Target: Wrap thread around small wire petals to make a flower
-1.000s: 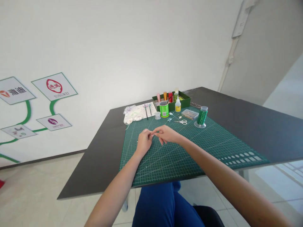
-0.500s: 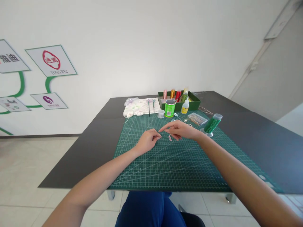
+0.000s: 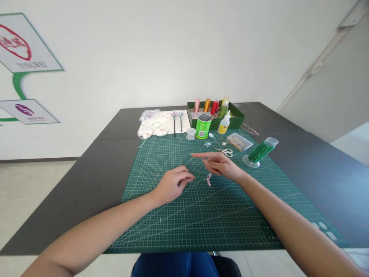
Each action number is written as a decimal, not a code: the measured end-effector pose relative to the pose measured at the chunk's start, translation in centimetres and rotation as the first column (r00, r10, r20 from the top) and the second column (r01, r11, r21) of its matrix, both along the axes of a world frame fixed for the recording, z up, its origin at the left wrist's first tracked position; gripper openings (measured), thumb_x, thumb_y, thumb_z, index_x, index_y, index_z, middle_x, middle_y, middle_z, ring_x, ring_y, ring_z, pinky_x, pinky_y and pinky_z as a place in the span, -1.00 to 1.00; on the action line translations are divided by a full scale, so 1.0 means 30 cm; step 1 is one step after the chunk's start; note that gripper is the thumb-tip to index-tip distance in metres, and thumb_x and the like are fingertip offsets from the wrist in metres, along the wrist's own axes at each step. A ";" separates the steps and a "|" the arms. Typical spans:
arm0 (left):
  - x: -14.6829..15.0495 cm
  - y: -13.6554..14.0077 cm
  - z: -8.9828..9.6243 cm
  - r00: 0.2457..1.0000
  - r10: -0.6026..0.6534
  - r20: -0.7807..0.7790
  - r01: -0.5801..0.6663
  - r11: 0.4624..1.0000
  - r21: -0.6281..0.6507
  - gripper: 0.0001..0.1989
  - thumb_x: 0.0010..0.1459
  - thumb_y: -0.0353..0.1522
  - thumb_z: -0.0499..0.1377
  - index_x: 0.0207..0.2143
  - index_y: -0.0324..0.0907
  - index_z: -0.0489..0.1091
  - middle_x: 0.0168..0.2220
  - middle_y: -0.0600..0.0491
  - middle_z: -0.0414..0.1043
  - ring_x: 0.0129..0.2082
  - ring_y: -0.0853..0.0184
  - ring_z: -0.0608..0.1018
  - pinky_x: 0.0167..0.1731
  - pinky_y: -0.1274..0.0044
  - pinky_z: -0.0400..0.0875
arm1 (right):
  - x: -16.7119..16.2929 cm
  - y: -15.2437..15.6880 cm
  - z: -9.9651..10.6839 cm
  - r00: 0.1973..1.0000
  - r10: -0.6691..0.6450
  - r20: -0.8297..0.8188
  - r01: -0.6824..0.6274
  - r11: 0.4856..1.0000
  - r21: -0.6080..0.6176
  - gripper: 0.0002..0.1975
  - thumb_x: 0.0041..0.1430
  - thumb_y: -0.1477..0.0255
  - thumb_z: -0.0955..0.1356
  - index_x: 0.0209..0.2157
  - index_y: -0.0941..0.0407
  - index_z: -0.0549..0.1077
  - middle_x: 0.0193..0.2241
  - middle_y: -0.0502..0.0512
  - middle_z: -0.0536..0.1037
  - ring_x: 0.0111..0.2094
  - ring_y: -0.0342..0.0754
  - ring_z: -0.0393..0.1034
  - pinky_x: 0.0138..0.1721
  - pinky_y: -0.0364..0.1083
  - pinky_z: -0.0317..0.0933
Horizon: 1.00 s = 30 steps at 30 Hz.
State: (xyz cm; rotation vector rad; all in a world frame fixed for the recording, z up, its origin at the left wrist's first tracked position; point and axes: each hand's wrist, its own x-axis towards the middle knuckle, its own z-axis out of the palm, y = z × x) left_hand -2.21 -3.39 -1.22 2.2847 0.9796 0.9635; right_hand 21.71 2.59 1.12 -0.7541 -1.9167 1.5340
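My left hand [image 3: 172, 185] rests low over the green cutting mat [image 3: 184, 227], thumb and fingertips pinched on a thin green stem [image 3: 200, 179]. A small pink petal piece [image 3: 209, 180] sits at the stem's right end. Above and to the right, my right hand [image 3: 221, 164] has its index finger stretched leftward, with the other fingers loosely curled; nothing shows in it. Just behind it lie small scissors [image 3: 227, 152] with white handles. A spool of green thread [image 3: 262, 150] leans on a clear round base to its right.
Farther back stand a green can [image 3: 203, 127], a glue bottle [image 3: 224, 124], a small white tub [image 3: 190, 134] and a clear case of sticks [image 3: 240, 142]. A green box [image 3: 238, 120] holds coloured spools. Brushlike stems [image 3: 174, 127] lie on a white pad [image 3: 158, 127].
The view has shifted right and down. My hands have drawn apart, the left one lower and nearer me. The green stem and scissors now show more plainly.
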 end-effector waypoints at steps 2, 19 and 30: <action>0.001 -0.004 0.001 1.000 -0.012 -0.015 0.012 0.999 0.030 -0.78 0.36 -0.38 0.09 -0.14 -0.12 0.55 -0.22 -0.01 0.53 -0.22 0.32 0.57 -0.16 0.47 0.50 | -0.003 0.003 -0.002 0.999 -0.030 0.021 0.030 1.000 -0.003 -0.45 0.36 0.25 0.25 0.27 0.25 0.36 -0.75 -0.21 0.10 -0.70 -0.23 -0.09 -0.60 -0.16 -0.12; -0.024 -0.004 0.033 0.998 0.021 0.059 -0.026 0.995 0.091 -0.83 0.37 -0.36 0.10 -0.16 -0.14 0.50 -0.25 0.01 0.55 -0.25 0.35 0.57 -0.21 0.52 0.46 | -0.019 0.011 -0.043 0.938 -0.149 0.313 0.099 0.980 0.171 -0.55 0.30 0.31 0.26 0.11 0.21 0.52 -0.67 -0.08 0.21 -0.63 -0.17 0.03 -0.58 -0.16 -0.08; -0.032 0.008 0.035 0.983 0.097 0.156 -0.110 0.991 0.078 -0.87 0.34 -0.38 0.14 -0.19 -0.20 0.49 -0.39 0.07 0.46 -0.48 0.46 0.40 -0.42 0.59 0.33 | -0.037 -0.021 -0.015 0.888 -0.110 0.446 -0.006 0.968 0.252 -0.54 0.31 0.31 0.21 -0.02 0.31 0.58 -0.71 -0.10 0.21 -0.65 -0.18 0.07 -0.57 -0.17 -0.07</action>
